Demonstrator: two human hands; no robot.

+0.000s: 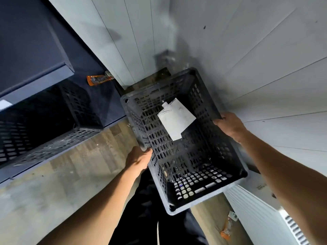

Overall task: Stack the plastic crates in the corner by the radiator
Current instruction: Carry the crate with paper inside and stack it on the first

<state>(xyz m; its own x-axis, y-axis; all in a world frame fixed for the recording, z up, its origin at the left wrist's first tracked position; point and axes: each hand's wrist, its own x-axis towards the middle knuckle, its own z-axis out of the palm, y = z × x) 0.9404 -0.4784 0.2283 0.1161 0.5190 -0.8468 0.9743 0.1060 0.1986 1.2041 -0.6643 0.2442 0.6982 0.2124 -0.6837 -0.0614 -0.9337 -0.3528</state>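
Observation:
A black perforated plastic crate [198, 174] hangs in the room corner, seen from above. A white sheet of paper [177, 119] lies inside it. My left hand [138, 159] grips the crate's left rim. My right hand [230, 125] grips the right rim. The crate is tilted slightly. A white radiator [261, 214] stands at the lower right, just beside the crate. What lies under the crate is hidden.
A second black perforated crate [53, 124] stands at the left under a dark blue cabinet [31, 50]. White panelled walls [247, 59] meet behind the crate. An orange wrapper [98, 79] lies by the wall; another orange scrap [225, 230] lies by the radiator. Wood-look floor [79, 165] spreads left.

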